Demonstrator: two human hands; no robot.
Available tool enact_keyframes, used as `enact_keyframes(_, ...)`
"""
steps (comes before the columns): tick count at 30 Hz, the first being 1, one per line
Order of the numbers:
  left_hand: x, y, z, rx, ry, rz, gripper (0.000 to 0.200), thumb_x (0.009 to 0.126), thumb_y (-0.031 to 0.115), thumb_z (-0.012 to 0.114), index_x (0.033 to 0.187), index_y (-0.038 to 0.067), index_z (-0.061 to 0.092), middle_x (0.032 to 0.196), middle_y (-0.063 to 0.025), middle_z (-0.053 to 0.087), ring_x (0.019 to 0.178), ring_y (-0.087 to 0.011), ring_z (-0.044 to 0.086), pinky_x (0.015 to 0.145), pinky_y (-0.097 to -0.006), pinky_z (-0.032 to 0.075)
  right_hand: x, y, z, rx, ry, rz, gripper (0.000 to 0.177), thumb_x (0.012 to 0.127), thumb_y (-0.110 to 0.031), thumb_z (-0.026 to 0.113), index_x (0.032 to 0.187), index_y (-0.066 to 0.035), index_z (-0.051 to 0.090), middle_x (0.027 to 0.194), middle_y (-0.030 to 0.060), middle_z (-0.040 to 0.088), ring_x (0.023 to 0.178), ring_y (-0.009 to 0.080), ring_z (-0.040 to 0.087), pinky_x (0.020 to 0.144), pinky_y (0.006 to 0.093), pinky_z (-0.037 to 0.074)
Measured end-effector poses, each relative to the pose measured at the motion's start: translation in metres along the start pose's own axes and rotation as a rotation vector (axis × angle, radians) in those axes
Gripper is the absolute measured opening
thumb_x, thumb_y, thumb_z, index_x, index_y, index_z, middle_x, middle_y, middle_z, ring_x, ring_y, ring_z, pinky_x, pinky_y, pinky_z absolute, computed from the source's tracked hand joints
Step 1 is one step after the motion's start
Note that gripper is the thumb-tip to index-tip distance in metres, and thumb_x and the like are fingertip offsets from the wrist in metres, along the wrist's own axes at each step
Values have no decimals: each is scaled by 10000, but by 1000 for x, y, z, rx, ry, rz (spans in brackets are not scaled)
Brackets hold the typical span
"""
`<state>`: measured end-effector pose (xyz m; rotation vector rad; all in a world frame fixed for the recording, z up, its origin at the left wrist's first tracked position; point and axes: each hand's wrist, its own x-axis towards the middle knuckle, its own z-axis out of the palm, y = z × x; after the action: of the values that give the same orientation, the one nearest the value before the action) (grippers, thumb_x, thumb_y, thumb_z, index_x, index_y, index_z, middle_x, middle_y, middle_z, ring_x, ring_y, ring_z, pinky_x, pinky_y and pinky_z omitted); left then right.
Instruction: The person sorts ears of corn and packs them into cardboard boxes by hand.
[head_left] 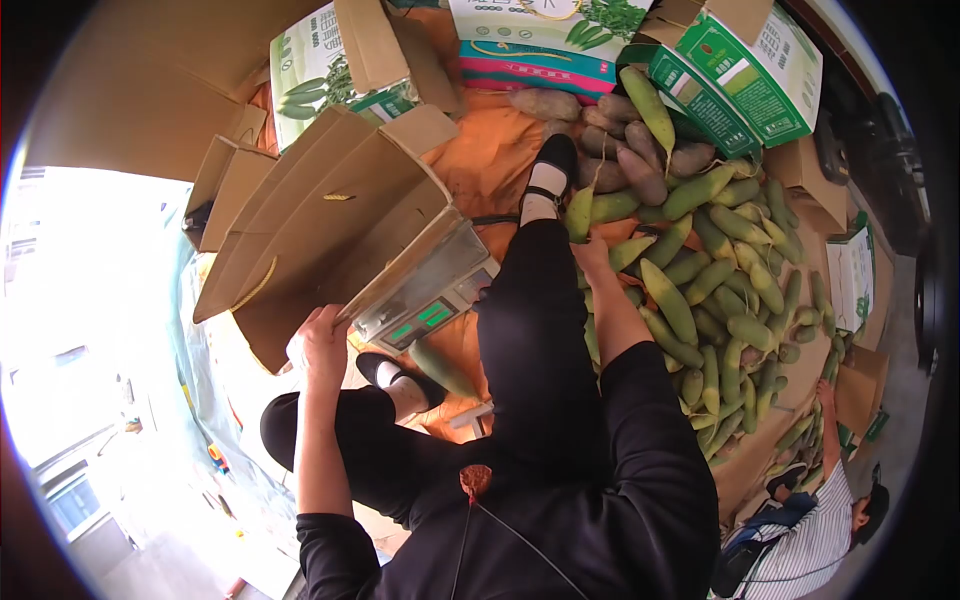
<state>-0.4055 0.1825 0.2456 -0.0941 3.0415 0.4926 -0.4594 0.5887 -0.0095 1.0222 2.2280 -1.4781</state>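
Observation:
My left hand (pixel 320 348) is closed on the edge of an open cardboard box (pixel 330 215), which tilts over a digital scale (pixel 440 312) with lit green digits. Beyond my right knee, my right hand (pixel 590 254) is closed round the lower end of a green radish (pixel 579 214), its thin root pointing up. The knee partly hides those fingers. Right beside this hand lies a large heap of green radishes (pixel 715 275). One loose green radish (pixel 443 370) rests near my left shoe, below the scale.
Reddish-purple radishes (pixel 640 170) lie at the heap's far end. Printed cartons (pixel 745 75) stand along the back, with a pink and teal box (pixel 535 70) among them. Orange cloth (pixel 480 155) covers the floor. At lower right, a person in a striped shirt (pixel 815 530) reaches toward the heap.

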Motion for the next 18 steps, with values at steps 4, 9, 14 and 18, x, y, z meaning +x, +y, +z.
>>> enact_keyframes(4, -6, 8, -5, 18, 8, 22, 133, 758, 109, 650, 891, 113, 662, 772, -89, 618, 751, -289, 624, 630, -366, 485, 0, 8, -14, 215, -92, -18, 554, 643, -76, 777, 1132, 21, 536, 1056, 137, 619, 934, 231, 616, 786, 348, 493)
enact_keyframes(9, -22, 15, -9, 15, -28, 44, 124, 769, 135, 643, 891, 121, 654, 772, -86, 605, 759, -290, 617, 657, -382, 493, -31, -32, -63, 310, -156, -119, 527, 651, -21, 753, 1131, 8, 539, 1060, 118, 618, 926, 217, 608, 790, 342, 489)
enact_keyframes(14, -28, 15, -5, 68, 1, 89, 48, 786, 130, 615, 827, 106, 625, 752, -98, 593, 759, -305, 605, 650, -404, 484, -94, -157, -109, 59, -180, -727, 589, 690, -6, 725, 1228, 6, 484, 1127, 93, 587, 1024, 183, 561, 902, 313, 435)
enact_keyframes(18, -30, 10, -8, 89, -20, 128, 48, 790, 141, 605, 805, 96, 606, 752, -106, 592, 756, -316, 607, 641, -414, 482, -187, -263, -104, -45, -349, -1038, 581, 658, -58, 740, 1200, -50, 530, 1127, 100, 597, 1077, 214, 554, 917, 332, 429)
